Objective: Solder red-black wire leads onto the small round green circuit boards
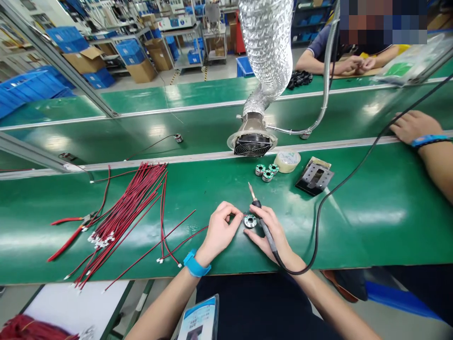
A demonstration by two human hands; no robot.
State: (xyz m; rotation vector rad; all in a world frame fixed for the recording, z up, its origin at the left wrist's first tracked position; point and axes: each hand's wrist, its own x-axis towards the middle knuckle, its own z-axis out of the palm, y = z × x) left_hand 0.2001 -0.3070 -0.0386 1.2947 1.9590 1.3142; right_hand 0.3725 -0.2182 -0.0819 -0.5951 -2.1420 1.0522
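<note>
"So, what's left?"

"On the green bench (371, 222), many red wires (134, 203) lie loose. Right hand (279, 230) grips the soldering iron (256, 204); left hand (222, 229) pinches, seemingly on a wire. One ring part (250, 226) sits between them; joined or not, can't tell. Three others (268, 179) show no wires."

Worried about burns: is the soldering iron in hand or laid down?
In hand: the right hand holds the soldering iron, metal tip pointing away.
</note>
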